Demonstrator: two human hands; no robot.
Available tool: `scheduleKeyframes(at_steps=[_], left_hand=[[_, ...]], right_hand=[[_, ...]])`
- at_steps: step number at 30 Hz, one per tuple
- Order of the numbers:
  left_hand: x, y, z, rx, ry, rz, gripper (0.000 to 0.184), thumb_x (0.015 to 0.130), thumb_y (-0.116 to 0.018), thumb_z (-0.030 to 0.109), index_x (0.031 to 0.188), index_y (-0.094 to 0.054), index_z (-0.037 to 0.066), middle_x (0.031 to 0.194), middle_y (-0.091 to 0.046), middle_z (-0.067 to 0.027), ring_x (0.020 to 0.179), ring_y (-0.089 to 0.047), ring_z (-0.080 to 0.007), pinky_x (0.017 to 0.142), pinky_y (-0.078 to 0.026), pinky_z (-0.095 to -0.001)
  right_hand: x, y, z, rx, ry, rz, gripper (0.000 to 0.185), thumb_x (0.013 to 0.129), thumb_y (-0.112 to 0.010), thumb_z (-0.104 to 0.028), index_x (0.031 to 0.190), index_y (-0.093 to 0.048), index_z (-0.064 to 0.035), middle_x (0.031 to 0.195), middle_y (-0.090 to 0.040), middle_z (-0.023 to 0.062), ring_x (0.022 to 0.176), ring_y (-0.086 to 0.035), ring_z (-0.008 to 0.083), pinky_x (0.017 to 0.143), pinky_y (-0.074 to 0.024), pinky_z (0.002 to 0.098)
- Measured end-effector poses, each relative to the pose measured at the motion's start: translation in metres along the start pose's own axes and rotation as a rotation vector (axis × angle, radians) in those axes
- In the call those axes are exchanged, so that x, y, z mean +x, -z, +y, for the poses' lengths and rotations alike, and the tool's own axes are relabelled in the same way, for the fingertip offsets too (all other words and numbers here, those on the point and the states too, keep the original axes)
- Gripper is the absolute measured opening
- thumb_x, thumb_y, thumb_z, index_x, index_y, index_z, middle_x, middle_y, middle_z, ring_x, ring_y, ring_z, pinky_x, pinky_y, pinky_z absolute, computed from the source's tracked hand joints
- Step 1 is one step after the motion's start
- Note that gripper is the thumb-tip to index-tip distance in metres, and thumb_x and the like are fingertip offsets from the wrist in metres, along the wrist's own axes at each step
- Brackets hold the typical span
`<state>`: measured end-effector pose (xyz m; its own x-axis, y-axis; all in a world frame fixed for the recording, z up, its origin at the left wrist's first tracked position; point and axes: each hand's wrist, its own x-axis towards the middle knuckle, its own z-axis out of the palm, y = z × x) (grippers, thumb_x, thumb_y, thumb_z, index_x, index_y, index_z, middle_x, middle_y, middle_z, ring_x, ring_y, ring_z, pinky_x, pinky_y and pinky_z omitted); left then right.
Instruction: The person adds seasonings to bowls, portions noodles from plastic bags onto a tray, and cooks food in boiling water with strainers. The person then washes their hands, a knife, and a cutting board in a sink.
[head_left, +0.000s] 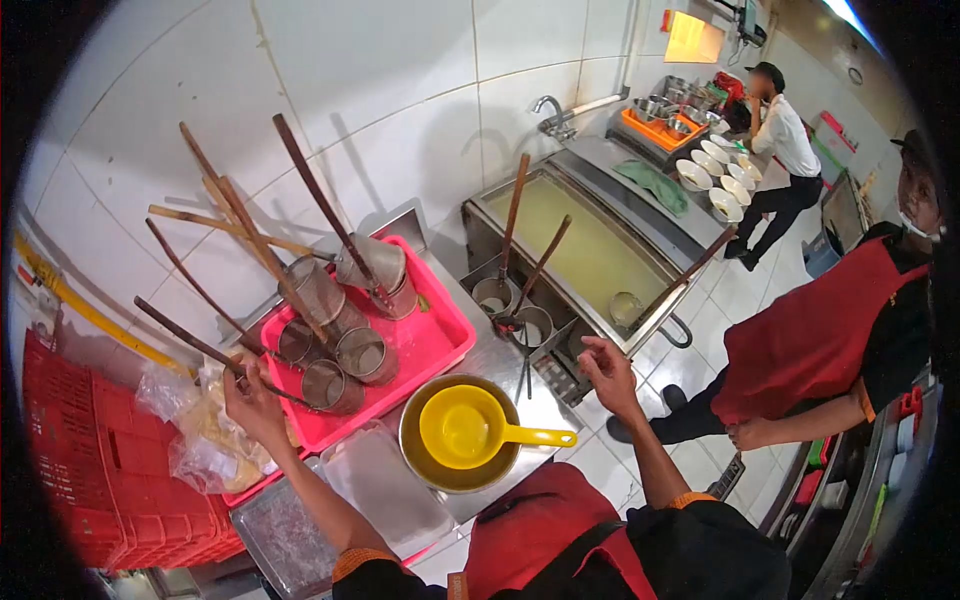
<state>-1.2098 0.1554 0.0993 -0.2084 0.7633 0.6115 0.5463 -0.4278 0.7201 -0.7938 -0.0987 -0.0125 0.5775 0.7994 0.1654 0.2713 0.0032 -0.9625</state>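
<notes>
My left hand (254,402) is closed around the long dark handle of a noodle strainer (331,388). The mesh cup of that strainer rests in a pink tray (447,330), beside several other long-handled strainers with wooden handles. My right hand (607,374) is raised with fingers apart, holding nothing, near the front corner of the noodle cooker (600,245). In the cooker's side wells stand strainers, one of them a mesh cup (535,325) with its handle leaning up. A yellow ladle (462,425) lies across a metal bowl (418,468) between my hands.
Cloudy liquid fills the cooker's main basin; another strainer (627,308) sits in it. Red crates (110,450) and bagged noodles (215,440) are at left. A person in a red apron (800,320) stands close on the right. Another person (785,140) stands beyond, near white bowls (712,165).
</notes>
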Motion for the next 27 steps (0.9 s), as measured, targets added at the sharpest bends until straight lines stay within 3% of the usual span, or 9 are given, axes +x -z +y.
scheduleKeyframes(at_steps=[4, 7, 15, 17, 18, 20, 21, 24, 27], left_hand=[[0.002, -0.002, 0.011, 0.040, 0.027, 0.044, 0.028, 0.088, -0.057, 0.013, 0.111, -0.055, -0.003, 0.089, -0.061, -0.0112, 0.080, -0.058, -0.0166, 0.072, -0.046, -0.0288], [-0.002, -0.001, 0.012, 0.117, -0.007, 0.139, 0.046, 0.087, -0.059, 0.020, 0.123, -0.046, -0.006, 0.117, -0.052, -0.0205, 0.106, -0.052, -0.0277, 0.089, -0.041, -0.0364], [-0.016, 0.004, 0.049, 0.263, -0.166, 0.238, 0.057, 0.089, -0.056, 0.026, 0.132, -0.034, -0.004, 0.132, -0.038, -0.0219, 0.122, -0.039, -0.0301, 0.101, -0.031, -0.0396], [-0.031, 0.004, 0.069, 0.260, -0.166, 0.452, 0.059, 0.091, -0.052, 0.031, 0.135, -0.031, -0.002, 0.136, -0.034, -0.0213, 0.125, -0.034, -0.0324, 0.102, -0.029, -0.0419], [-0.040, -0.005, 0.080, -0.050, -0.135, 0.432, 0.062, 0.089, -0.052, 0.038, 0.135, -0.033, 0.003, 0.138, -0.034, -0.0179, 0.128, -0.031, -0.0316, 0.104, -0.026, -0.0422], [-0.071, -0.029, 0.127, -1.469, 0.063, 0.201, 0.073, 0.083, -0.049, 0.055, 0.138, -0.032, 0.009, 0.143, -0.027, -0.0162, 0.135, -0.016, -0.0314, 0.108, -0.012, -0.0480], [-0.085, -0.033, 0.132, -2.009, 0.354, -0.156, 0.073, 0.085, -0.041, 0.060, 0.139, -0.029, 0.012, 0.146, -0.023, -0.0126, 0.135, -0.018, -0.0315, 0.107, -0.007, -0.0540], [-0.112, -0.075, 0.143, -2.053, 0.899, -0.411, 0.083, 0.077, -0.035, 0.074, 0.137, -0.034, 0.016, 0.146, -0.022, -0.0128, 0.136, -0.015, -0.0304, 0.107, -0.005, -0.0567], [-0.127, -0.088, 0.155, -2.105, 0.984, -0.469, 0.087, 0.076, -0.031, 0.075, 0.138, -0.031, 0.014, 0.147, -0.018, -0.0141, 0.136, -0.013, -0.0317, 0.107, -0.004, -0.0566]], right_hand=[[0.000, 0.002, -0.006, -0.025, -0.010, 0.013, 0.030, 0.086, -0.059, -0.011, 0.113, -0.052, -0.0021, 0.081, -0.057, 0.0029, 0.074, -0.055, 0.0088, 0.067, -0.0468, 0.0243], [0.001, 0.003, -0.010, -0.090, 0.013, 0.006, 0.030, 0.086, -0.058, -0.009, 0.115, -0.052, -0.0026, 0.082, -0.057, 0.0036, 0.074, -0.055, 0.0091, 0.067, -0.0473, 0.0245], [0.007, -0.001, -0.021, -0.049, 0.050, -0.008, 0.033, 0.085, -0.057, -0.007, 0.117, -0.051, -0.0029, 0.079, -0.057, 0.0031, 0.070, -0.055, 0.0089, 0.065, -0.0472, 0.0246], [0.004, -0.001, -0.039, -0.252, 0.066, -0.044, 0.042, 0.084, -0.059, -0.007, 0.124, -0.049, -0.0063, 0.078, -0.057, 0.0048, 0.066, -0.054, 0.0090, 0.062, -0.0468, 0.0253], [0.005, -0.004, -0.051, -0.242, 0.060, -0.056, 0.042, 0.084, -0.059, -0.007, 0.124, -0.049, -0.0063, 0.078, -0.057, 0.0048, 0.066, -0.054, 0.0090, 0.062, -0.0468, 0.0253], [0.007, -0.014, -0.074, -0.302, 0.115, -0.127, 0.051, 0.081, -0.061, -0.007, 0.130, -0.045, -0.0128, 0.080, -0.057, 0.0082, 0.063, -0.053, 0.0112, 0.060, -0.0461, 0.0267], [0.008, -0.022, -0.079, -0.311, 0.227, -0.147, 0.057, 0.079, -0.063, -0.007, 0.132, -0.044, -0.0173, 0.085, -0.059, 0.0105, 0.062, -0.053, 0.0148, 0.058, -0.0460, 0.0274], [0.005, -0.048, -0.099, -0.471, 0.284, -0.384, 0.064, 0.077, -0.064, -0.008, 0.135, -0.038, -0.0162, 0.080, -0.056, 0.0102, 0.060, -0.054, 0.0180, 0.059, -0.0466, 0.0294], [0.009, -0.066, -0.115, -0.523, 0.382, -0.472, 0.069, 0.076, -0.065, -0.012, 0.138, -0.033, -0.0180, 0.086, -0.058, 0.0117, 0.062, -0.057, 0.0231, 0.060, -0.0481, 0.0335]])
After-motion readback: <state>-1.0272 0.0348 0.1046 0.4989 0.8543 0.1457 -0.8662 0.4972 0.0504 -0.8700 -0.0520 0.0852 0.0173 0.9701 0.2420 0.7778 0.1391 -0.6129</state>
